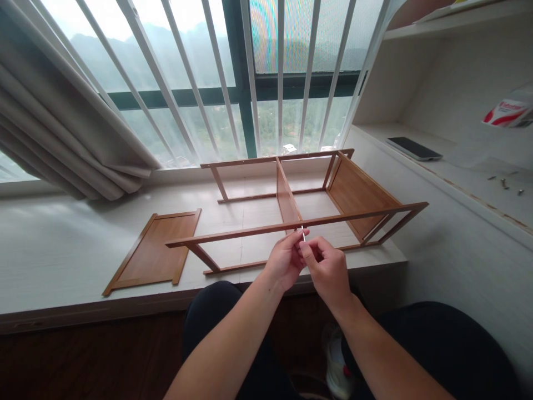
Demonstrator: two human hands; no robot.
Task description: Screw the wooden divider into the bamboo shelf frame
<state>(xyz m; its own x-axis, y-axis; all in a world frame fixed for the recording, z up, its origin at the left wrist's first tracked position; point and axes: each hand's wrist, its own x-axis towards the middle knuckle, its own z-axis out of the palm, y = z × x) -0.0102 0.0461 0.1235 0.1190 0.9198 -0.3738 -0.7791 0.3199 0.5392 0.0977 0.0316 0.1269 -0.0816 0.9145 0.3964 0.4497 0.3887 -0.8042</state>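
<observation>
Both your hands are pinching a thin metal pin [303,234] between them: your left hand [286,258] is closing fingertips on it from the left, your right hand [328,268] from below. You are holding the pin just under the near rail of the wooden shelf frame [300,223], beside its middle divider [287,199].

Left hand [286,260] and right hand [327,270] pinching small screw [303,234] — against wooden frame [300,224]
</observation>
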